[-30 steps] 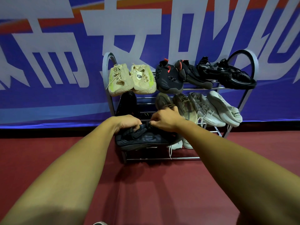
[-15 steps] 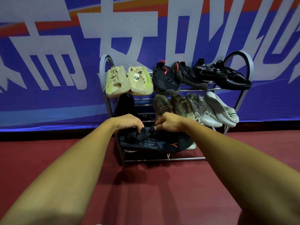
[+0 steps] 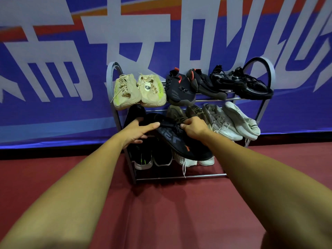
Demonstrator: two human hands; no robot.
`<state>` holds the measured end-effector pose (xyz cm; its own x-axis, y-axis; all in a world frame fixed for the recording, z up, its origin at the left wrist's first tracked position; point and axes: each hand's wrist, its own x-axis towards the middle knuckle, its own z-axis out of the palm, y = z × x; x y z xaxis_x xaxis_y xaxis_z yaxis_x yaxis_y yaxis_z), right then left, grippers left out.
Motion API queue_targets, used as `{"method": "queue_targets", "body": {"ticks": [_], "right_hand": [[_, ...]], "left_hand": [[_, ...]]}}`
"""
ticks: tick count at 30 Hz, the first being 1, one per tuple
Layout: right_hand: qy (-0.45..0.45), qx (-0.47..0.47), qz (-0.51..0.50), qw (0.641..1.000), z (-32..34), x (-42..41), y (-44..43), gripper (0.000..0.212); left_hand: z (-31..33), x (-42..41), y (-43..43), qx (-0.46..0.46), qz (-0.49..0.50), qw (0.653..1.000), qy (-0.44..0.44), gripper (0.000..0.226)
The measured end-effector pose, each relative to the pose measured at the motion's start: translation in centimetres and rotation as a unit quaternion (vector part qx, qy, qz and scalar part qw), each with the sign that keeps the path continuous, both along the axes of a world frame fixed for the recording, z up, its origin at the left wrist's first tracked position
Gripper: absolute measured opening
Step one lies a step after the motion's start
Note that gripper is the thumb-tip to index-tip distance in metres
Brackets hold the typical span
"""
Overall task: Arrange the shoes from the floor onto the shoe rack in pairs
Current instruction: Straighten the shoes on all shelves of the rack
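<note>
A grey metal shoe rack (image 3: 181, 177) with three shelves stands against the banner wall. At the left of its middle shelf I hold a black shoe (image 3: 179, 141), tilted, toe pointing down and right. My right hand (image 3: 195, 128) grips its collar. My left hand (image 3: 138, 132) rests with spread fingers on the heel end. Another black shoe (image 3: 136, 112) stands behind my left hand, partly hidden.
Top shelf: beige pair (image 3: 140, 90), black-and-red pair (image 3: 190, 87), black mesh pair (image 3: 244, 83). Middle shelf: olive pair (image 3: 186, 112), white pair (image 3: 231, 121). Bottom shelf: black pair (image 3: 152, 157), white shoes (image 3: 190, 160) partly hidden. Red floor (image 3: 170, 212) in front.
Both hands have lifted the black shoe from the rack's lower front to the middle shelf. The bottom-shelf shoes show now. My left hand's fingers have spread.
</note>
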<state>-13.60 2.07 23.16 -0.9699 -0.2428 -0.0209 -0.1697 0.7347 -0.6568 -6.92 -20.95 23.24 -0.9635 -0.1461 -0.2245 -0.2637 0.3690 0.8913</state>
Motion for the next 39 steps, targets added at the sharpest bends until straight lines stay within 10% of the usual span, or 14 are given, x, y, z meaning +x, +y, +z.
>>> {"method": "queue_targets", "body": {"ticks": [4,13,22,27,39], "right_hand": [[-0.025,-0.047,-0.058,0.997,-0.1,-0.2,-1.3,0.032],[-0.055,-0.163,-0.203,0.964,-1.5,0.0,-4.8,0.037],[-0.089,-0.239,-0.106,0.961,-1.9,0.1,-6.0,0.038],[-0.056,-0.118,-0.121,0.984,-1.4,0.6,-5.2,0.040],[-0.061,-0.102,-0.150,0.982,-2.6,-0.1,-6.7,0.034]], "left_hand": [[-0.8,-0.5,1.5,-0.014,0.002,1.000,-0.015,0.084],[-0.9,-0.7,3.0,0.114,-0.039,0.985,-0.120,0.012],[-2.6,-2.6,0.5,0.167,0.141,0.974,-0.057,0.046],[-2.7,-4.0,0.4,0.140,0.196,0.970,-0.021,0.043],[-1.6,-2.8,-0.9,0.063,0.111,0.991,-0.033,0.045]]}}
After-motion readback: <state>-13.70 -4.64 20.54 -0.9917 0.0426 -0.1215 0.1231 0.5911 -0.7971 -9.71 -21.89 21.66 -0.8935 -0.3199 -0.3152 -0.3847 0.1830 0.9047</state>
